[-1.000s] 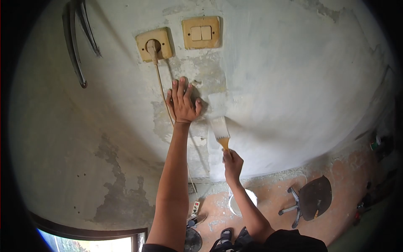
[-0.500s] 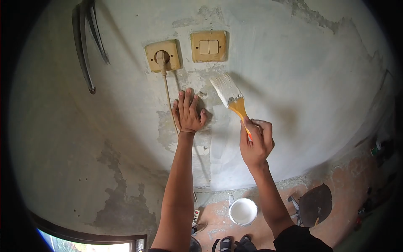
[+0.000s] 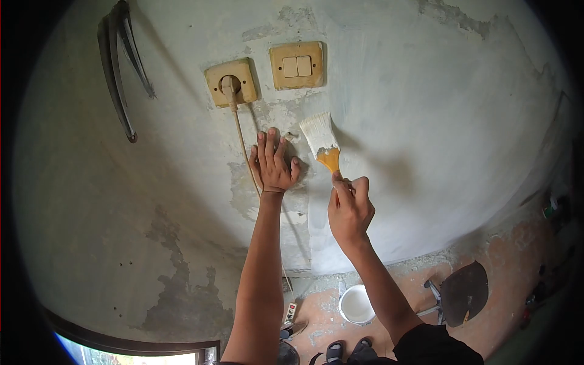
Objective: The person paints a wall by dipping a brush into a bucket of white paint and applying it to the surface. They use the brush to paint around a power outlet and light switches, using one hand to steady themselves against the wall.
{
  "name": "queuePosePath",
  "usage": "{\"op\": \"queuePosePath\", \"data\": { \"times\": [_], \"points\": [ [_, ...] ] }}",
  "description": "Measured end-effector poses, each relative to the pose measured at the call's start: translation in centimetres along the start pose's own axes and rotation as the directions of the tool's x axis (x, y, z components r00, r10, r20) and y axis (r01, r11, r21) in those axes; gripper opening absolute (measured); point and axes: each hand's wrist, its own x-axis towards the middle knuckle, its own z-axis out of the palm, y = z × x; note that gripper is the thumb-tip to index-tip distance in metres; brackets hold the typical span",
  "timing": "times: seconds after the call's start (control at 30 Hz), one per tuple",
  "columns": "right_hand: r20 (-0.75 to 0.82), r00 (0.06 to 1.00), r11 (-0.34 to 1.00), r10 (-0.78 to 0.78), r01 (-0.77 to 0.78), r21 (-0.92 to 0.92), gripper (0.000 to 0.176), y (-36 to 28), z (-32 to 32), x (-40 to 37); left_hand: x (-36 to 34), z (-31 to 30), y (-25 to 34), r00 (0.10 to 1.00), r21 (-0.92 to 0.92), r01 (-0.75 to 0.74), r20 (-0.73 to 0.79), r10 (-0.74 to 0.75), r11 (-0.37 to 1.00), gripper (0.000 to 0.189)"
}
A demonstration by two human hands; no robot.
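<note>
My left hand [image 3: 275,164] lies flat against the wall [image 3: 389,109], fingers outstretched, just right of a beige cable that runs down from the plug. In my right hand [image 3: 351,210] is a paintbrush [image 3: 320,137] with an orange-yellow handle, its white-coated bristles pointing up and slightly left at the wall. The bristles sit to the upper right of my left hand, below the light switch [image 3: 297,66]. A plug [image 3: 229,91] is pushed into the yellowed wall socket [image 3: 245,79]. Around my left hand the wall surface is patchy and bare grey.
On the floor below stands a white bucket [image 3: 357,305], partly behind my right forearm. A dark chair [image 3: 465,294] is at its right. A power strip [image 3: 291,312] lies left of the bucket. A dark curved bracket [image 3: 115,73] is at the upper left, a window [image 3: 134,358] at the lower left.
My right hand has moved left and a little down with the paintbrush, which now stands more upright. My left hand stays on the same spot of wall. The view has shifted slightly.
</note>
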Motion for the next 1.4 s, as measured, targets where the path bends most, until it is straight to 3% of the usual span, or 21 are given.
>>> {"op": "queuePosePath", "data": {
  "times": [0.2, 0.3, 0.37, 0.4, 0.47, 0.5, 0.57, 0.6, 0.77, 0.9, 1.0, 1.4],
  "points": [
    [0.142, 0.985, 0.994, 0.098, -0.103, 0.023, 0.021, 0.6, -0.7, -3.6, -0.1, 0.0, 0.1, 1.000, -0.012, 0.004, -0.007, -0.004, 1.000, 0.049],
    [0.124, 0.954, 0.914, 0.273, -0.297, 0.277, 0.019, 1.3, -2.3, -4.3, 0.2, 0.1, 0.0, 0.999, -0.016, -0.002, -0.033, 0.002, 1.000, 0.048],
    [0.130, 0.913, 0.750, 0.386, -0.393, 0.531, 0.015, 1.9, -1.9, -5.4, -0.1, 0.2, 0.0, 1.000, 0.003, -0.006, -0.021, 0.006, 1.000, 0.048],
    [0.128, 0.914, 0.751, 0.386, -0.392, 0.532, 0.015, 1.9, -2.0, -5.3, 0.0, 0.1, 0.0, 1.000, 0.003, -0.007, -0.022, 0.007, 1.000, 0.048],
    [0.429, 0.714, 0.406, 0.553, -0.680, 0.610, 0.014, 1.7, -2.4, -4.7, 0.2, -0.1, 0.2, 1.000, 0.000, 0.001, -0.012, -0.001, 1.000, 0.048],
    [0.423, 0.715, 0.406, 0.557, -0.678, 0.612, 0.014, 1.3, -2.5, -3.9, 0.2, -0.1, 0.3, 1.000, -0.004, -0.004, -0.015, 0.004, 1.000, 0.048],
    [0.450, 0.677, 0.222, 0.582, -0.664, 0.714, 0.017, 0.4, -2.2, -1.6, 0.2, 0.1, 0.3, 0.999, 0.008, 0.016, -0.051, -0.016, 1.000, 0.045],
    [0.392, 0.717, 0.270, 0.576, -0.620, 0.737, 0.017, 0.4, -1.6, -1.0, 0.2, 0.1, 0.2, 0.999, 0.006, 0.009, -0.054, -0.009, 1.000, 0.045],
    [0.333, 0.766, 0.267, 0.550, -0.539, 0.799, 0.017, -0.2, 1.0, 1.7, 0.2, -0.1, 0.1, 1.000, 0.008, -0.005, -0.021, 0.005, 1.000, 0.048],
    [0.331, 0.734, 0.323, 0.594, -0.594, 0.737, 0.017, -1.0, 2.0, 1.1, 0.1, 0.1, 0.0, 1.000, 0.012, -0.011, -0.016, 0.011, 1.000, 0.048],
    [0.347, 0.650, 0.250, 0.677, -0.645, 0.722, 0.018, -2.0, 2.3, -0.9, 0.2, 0.1, 0.2, 0.999, 0.000, -0.011, -0.031, 0.011, 1.000, 0.049],
    [0.447, 0.506, 0.073, 0.738, -0.718, 0.693, 0.019, -1.4, 2.5, -7.9, -0.1, 0.2, 0.1, 1.000, 0.016, -0.009, -0.027, 0.010, 1.000, 0.049]
  ]
}}
